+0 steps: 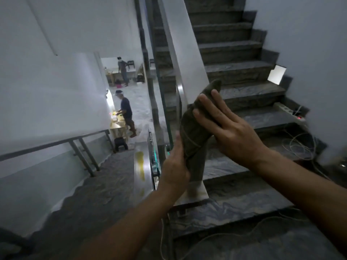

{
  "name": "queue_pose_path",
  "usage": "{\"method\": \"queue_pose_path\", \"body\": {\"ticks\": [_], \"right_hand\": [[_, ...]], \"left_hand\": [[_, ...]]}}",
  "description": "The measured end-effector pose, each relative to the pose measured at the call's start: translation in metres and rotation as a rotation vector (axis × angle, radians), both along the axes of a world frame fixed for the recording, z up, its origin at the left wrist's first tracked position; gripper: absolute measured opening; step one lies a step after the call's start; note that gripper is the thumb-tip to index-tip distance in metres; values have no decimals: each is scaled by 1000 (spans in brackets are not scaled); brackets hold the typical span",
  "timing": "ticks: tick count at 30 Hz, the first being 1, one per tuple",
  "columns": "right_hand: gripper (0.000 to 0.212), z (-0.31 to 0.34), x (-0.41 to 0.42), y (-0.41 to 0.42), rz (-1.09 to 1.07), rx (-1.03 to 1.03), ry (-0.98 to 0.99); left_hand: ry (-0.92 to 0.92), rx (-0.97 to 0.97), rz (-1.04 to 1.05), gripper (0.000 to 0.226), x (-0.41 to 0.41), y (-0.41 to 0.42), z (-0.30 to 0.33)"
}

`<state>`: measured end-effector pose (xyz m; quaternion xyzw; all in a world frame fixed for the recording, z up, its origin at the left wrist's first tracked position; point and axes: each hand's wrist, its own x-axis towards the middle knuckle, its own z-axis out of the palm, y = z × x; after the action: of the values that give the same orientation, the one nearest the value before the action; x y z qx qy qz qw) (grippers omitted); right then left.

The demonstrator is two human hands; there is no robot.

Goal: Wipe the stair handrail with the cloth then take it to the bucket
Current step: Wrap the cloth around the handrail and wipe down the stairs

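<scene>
A dark olive cloth (193, 132), folded into a long strip, is held upright in front of me on the stair landing. My left hand (174, 171) grips its lower part. My right hand (225, 128) lies flat against its upper right side with the fingers spread. Just behind the cloth, the shiny metal handrail (179, 91) rises along the white stair wall. A lower flat handrail (139, 171) runs down to the left of my left hand. No bucket is in sight.
Grey stone steps (234, 53) climb ahead on the right. A power strip (287, 109) and loose white cables (300, 147) lie on the steps at right. Stairs descend at left past a wall rail (56, 145). Two people stand on the floor below.
</scene>
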<state>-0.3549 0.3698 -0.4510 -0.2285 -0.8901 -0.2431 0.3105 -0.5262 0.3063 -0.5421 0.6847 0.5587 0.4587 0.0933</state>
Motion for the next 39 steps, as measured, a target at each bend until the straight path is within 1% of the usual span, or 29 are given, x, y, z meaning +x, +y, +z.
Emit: {"method": "queue_pose_path", "body": {"ticks": [3, 6, 9, 11, 13, 15, 17, 19, 20, 22, 24, 26, 28, 29, 31, 34, 35, 37, 39], "right_hand": [[64, -36, -26, -20, -132, -140, 195], [75, -70, -48, -39, -260, -303, 295], [80, -96, -63, -54, -290, -410, 384], [82, -111, -69, -61, -304, -462, 422], [85, -128, -72, -67, -356, -515, 438], [86, -145, -75, -75, -429, -567, 441], [84, -161, -77, -84, -501, -624, 442], [78, -167, -80, -91, -582, -682, 390], [75, -165, -81, -95, -626, -732, 326], [65, -153, -80, -102, -696, -879, 152], [55, -140, -74, -103, -736, -969, -32], [54, -133, -69, -99, -748, -988, -178], [61, -136, -63, -97, -762, -1040, -276], [65, -140, -62, -98, -766, -1078, -296], [73, -150, -63, -107, -757, -1121, -266], [80, -160, -72, -121, -685, -1161, -197], [79, -161, -76, -123, -658, -1177, -200], [70, -156, -75, -123, -621, -1189, -213], [62, -152, -70, -119, -598, -1125, -258]], "left_hand": [[110, -53, -65, 75, -26, 0, -5], [224, -130, -117, 75, -52, -9, -2], [339, -172, -164, 76, -71, -19, 1], [395, -206, -179, 79, -78, -23, -6], [446, -280, -192, 83, -83, -27, -19], [526, -353, -212, 79, -87, -32, -32], [657, -427, -247, 75, -88, -36, -38], [757, -527, -278, 75, -84, -39, -40], [790, -567, -286, 74, -81, -40, -41], [831, -624, -286, 67, -73, -43, -41], [867, -656, -283, 60, -67, -47, -40], [903, -641, -281, 56, -66, -49, -40], [884, -630, -292, 59, -72, -49, -45], [871, -631, -292, 63, -77, -49, -48], [824, -648, -285, 71, -87, -51, -55], [665, -679, -239, 76, -102, -60, -59], [637, -681, -228, 75, -108, -61, -60], [650, -698, -225, 70, -118, -58, -62], [700, -716, -229, 67, -127, -50, -64]]}}
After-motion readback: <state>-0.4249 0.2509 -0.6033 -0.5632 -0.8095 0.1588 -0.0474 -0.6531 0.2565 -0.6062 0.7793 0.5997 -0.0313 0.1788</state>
